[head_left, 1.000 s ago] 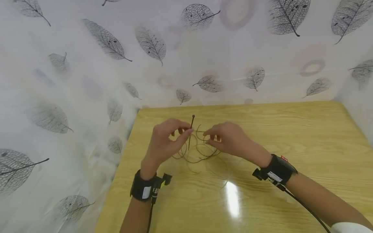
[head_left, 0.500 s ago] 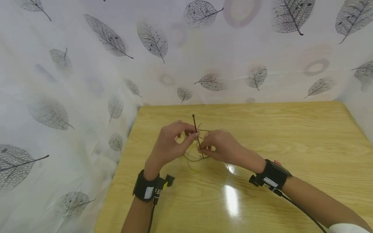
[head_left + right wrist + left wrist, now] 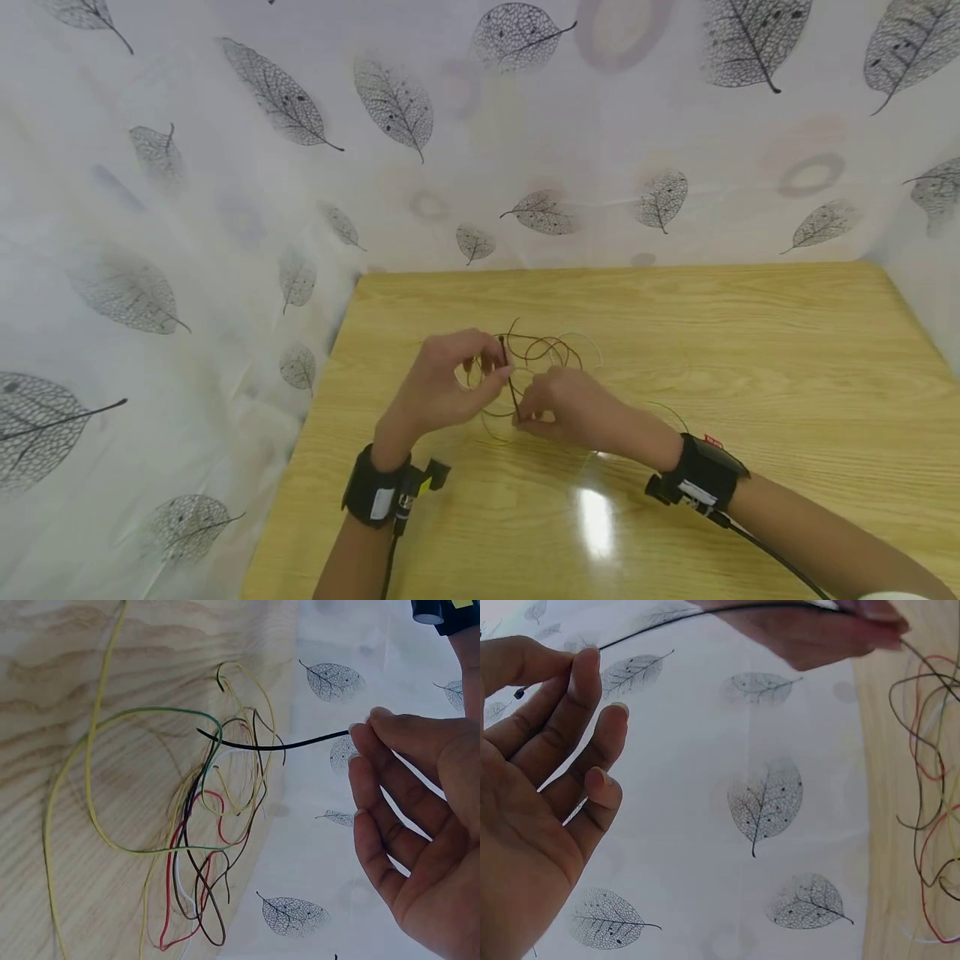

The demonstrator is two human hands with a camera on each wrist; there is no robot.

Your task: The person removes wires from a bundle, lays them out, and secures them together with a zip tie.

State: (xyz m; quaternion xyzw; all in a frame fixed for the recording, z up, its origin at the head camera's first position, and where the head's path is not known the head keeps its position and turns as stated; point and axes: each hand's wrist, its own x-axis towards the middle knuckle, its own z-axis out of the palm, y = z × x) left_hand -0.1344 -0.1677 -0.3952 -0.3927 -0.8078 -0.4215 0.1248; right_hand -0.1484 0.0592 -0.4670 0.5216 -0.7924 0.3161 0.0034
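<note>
A thin black cable tie (image 3: pixel 512 387) slants between the two hands, its small square head uppermost in the head view. My left hand (image 3: pixel 450 375) pinches it between thumb and index finger, a short way below the head. Lower down, thumb and index fingertip of my right hand (image 3: pixel 573 404) pinch the strap. In the left wrist view the strap (image 3: pixel 765 605) bows gently from one hand to the other. Past the right fingers its tail (image 3: pixel 300 745) sticks out over a loose tangle of thin wires (image 3: pixel 187 825) in red, black, white, yellow and green.
The wires lie on a wood-grain table (image 3: pixel 750 375), spread beneath and behind both hands. One yellow-green wire (image 3: pixel 667 407) reaches toward the right wrist. A white leaf-print sheet (image 3: pixel 600 125) stands up behind and beside the table. Wrist cameras trail black cables (image 3: pixel 780 542).
My right hand has come left and down and taken hold of the cable tie's lower part. The tie's head now sits closer to my left fingers, which have shifted slightly right and down.
</note>
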